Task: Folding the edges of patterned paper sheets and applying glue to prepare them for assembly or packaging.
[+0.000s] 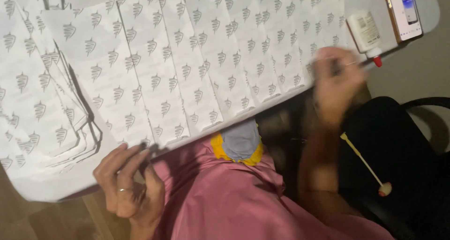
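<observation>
A large white sheet of paper [187,66] printed with rows of small grey emblems covers the table and shows several fold lines. My left hand [129,183], a ring on one finger, pinches the sheet's near edge at the lower left. Blurred by motion, my right hand [335,83] rests on the near right edge of the sheet, close to a white glue bottle [365,33] with a red tip. Something thin and dark seems to lie under its fingers, but the blur hides what it is.
A phone [405,10] with a lit screen lies at the table's far right corner. A black chair [398,151] stands at right with a thin stick [365,162] ending in a small ball on it. Pink fabric [225,202] covers my lap.
</observation>
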